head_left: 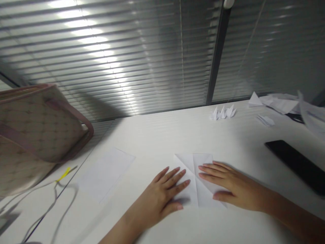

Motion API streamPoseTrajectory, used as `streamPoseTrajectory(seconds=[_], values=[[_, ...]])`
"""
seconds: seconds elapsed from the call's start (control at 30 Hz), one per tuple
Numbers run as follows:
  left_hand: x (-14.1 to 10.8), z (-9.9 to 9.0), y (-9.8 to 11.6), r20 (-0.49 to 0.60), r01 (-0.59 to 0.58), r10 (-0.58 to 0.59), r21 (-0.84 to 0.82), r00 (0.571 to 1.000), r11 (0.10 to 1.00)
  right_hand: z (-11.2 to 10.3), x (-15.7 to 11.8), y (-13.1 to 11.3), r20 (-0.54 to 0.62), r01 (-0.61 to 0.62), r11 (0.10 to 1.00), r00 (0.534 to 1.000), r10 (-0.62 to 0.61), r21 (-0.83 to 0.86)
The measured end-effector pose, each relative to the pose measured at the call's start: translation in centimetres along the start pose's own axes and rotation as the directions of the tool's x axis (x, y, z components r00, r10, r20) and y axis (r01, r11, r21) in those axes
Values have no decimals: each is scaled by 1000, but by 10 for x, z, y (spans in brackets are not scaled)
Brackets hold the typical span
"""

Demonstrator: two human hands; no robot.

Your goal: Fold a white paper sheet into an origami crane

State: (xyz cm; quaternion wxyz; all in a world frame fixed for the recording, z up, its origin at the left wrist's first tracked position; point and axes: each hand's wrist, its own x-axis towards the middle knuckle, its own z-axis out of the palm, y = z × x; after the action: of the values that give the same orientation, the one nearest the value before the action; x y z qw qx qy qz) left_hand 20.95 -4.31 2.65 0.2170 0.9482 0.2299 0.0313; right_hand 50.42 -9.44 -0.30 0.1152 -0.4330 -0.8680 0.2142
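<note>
Here's the left hand (157, 200) and right hand (231, 184), open, palms down, flat on the folded paper (200, 189), gripping nothing; its long axis points straight ahead.

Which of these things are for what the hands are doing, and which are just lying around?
Being used:
left hand
right hand
creased white paper sheet, under both hands

Just lying about:
blank white paper sheet
small folded paper figures
black phone
beige patterned handbag
thin cable
</note>
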Motion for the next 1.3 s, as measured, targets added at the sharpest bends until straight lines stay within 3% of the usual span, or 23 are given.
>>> streamPoseTrajectory(seconds=[0.23, 0.37, 0.57, 0.8, 0.93, 1.03, 1.3], values=[[0, -3, -9, -127, 29, -31, -20, 991, 999, 0, 0, 3, 1, -24, 1000, 1000, 24, 14], [-1, -4, -13, -110, 45, -40, 47, 993, 998, -1, -4, 13, -16, -29, 999, 999, 29, 24], [-1, -4, -15, -177, -49, 92, 234, 980, 971, -4, -6, 18, -20, -14, 1000, 1000, 14, 5], [-2, 1, -15, -307, -34, 109, 238, 945, 971, -5, -6, 7, -20, 61, 997, 998, -62, -51], [0, -2, -8, -122, -49, 80, 242, 989, 969, -7, -4, 4, 0, 114, 993, 993, -114, -27], [2, -4, -5, 2, -38, 38, 219, 999, 975, -6, -3, 6, -3, 113, 994, 994, -113, 6], [-1, -9, -11, 51, -2, -7, 171, 999, 985, -4, -3, 17, -55, 103, 995, 993, -103, -1]])
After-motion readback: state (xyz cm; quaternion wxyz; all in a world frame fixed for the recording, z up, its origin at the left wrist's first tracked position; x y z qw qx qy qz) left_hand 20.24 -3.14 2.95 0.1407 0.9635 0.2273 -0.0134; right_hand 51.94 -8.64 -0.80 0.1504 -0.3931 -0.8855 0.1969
